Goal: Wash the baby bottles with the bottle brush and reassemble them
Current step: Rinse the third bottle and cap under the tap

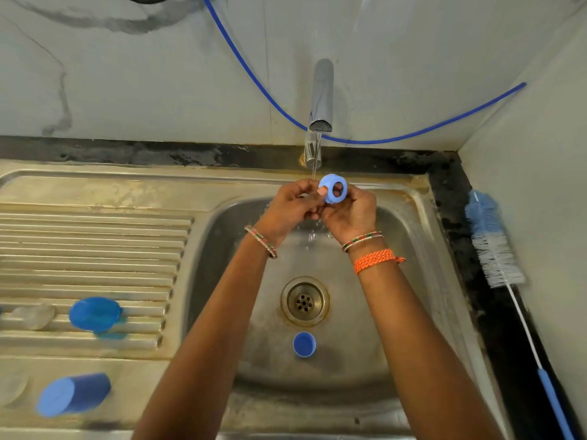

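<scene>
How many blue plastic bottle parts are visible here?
4: a ring held in both hands under the tap, a small cap in the sink basin, and two caps on the drainboard.

Soft, even light falls from overhead, with dull glare on the steel sink (pixel 397 198). Left of the sink, the drainboard pieces smear into blur, and straight lines bow at the edges.

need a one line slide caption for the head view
Both hands, left hand and right hand, rinse a blue bottle ring under the running tap over the sink.
</scene>
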Demonstrator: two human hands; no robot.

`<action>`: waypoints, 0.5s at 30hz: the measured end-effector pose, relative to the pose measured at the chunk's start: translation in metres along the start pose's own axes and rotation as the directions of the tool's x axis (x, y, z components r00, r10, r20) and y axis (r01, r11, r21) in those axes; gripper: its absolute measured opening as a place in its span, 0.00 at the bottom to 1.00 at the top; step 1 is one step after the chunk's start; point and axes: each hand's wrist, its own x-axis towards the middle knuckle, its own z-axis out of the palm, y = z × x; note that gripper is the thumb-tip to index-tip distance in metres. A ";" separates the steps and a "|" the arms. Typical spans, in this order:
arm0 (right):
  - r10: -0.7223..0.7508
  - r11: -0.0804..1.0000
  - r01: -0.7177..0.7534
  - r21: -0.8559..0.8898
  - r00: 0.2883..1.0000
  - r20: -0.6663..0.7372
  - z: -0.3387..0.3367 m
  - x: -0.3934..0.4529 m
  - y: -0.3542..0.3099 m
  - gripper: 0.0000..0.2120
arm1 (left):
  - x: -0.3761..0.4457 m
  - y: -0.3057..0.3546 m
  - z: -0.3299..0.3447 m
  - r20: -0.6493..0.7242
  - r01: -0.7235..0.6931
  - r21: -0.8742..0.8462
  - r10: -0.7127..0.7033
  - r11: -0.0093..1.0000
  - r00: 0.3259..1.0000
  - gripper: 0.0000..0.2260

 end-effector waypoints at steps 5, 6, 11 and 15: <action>0.000 0.983 0.006 -0.183 0.999 0.032 0.032 0.000 0.011 0.15 | -0.003 0.001 -0.021 -0.118 -0.021 -0.261 -0.011 0.965 0.993 0.08; 0.003 0.972 0.004 -0.233 1.000 0.031 0.041 0.001 0.016 0.14 | -0.006 -0.001 -0.029 -0.121 -0.023 -0.336 -0.019 0.941 0.993 0.08; -0.026 0.979 0.032 -0.202 0.999 0.031 0.031 0.001 0.006 0.13 | -0.008 0.001 -0.024 -0.022 0.033 -0.320 -0.043 0.947 0.999 0.06; -0.100 0.905 0.071 -0.419 0.994 -0.048 0.020 -0.002 -0.003 0.10 | -0.007 0.006 -0.013 -0.054 0.054 -0.254 -0.070 0.966 0.996 0.04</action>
